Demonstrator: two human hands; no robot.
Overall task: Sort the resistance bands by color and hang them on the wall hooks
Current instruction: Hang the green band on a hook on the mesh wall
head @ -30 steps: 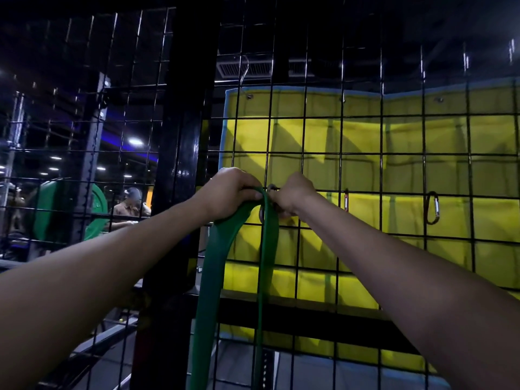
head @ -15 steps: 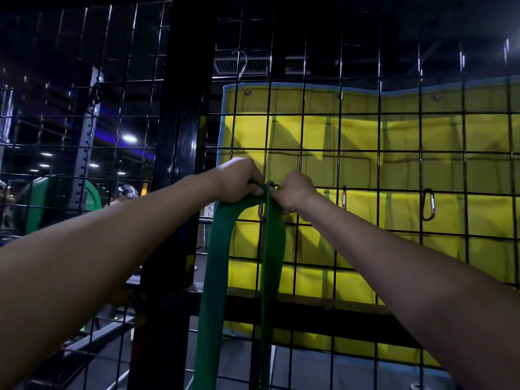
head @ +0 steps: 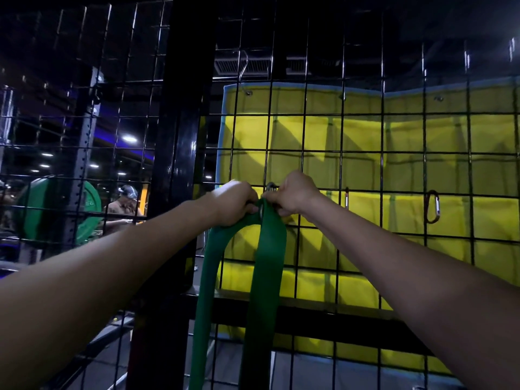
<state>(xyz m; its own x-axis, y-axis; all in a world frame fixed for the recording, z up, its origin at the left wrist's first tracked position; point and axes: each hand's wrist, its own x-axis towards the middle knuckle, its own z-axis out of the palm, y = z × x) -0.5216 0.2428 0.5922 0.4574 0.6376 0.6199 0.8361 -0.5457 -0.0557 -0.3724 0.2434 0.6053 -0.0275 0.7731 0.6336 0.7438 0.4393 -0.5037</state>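
Over the last second the top of the green resistance band (head: 267, 249) had spread: a second ago its two strands hung nearly together from the hands, and now they stood apart in an arch, the left strand curving out from under the left hand (head: 235, 202). That suggested the loop was being worked onto the carabiner hook (head: 270, 187) on the black wire grid (head: 363, 175), though whether it had caught was hidden behind the knuckles. The left hand was curled round the band's top; the right hand (head: 295, 194) was closed at the hook, seemingly pinching the clip or the band. The band was wide, flat and matte green, hanging slack past the lower edge. Two more carabiners, one (head: 433, 206) dark and empty, hung further right.
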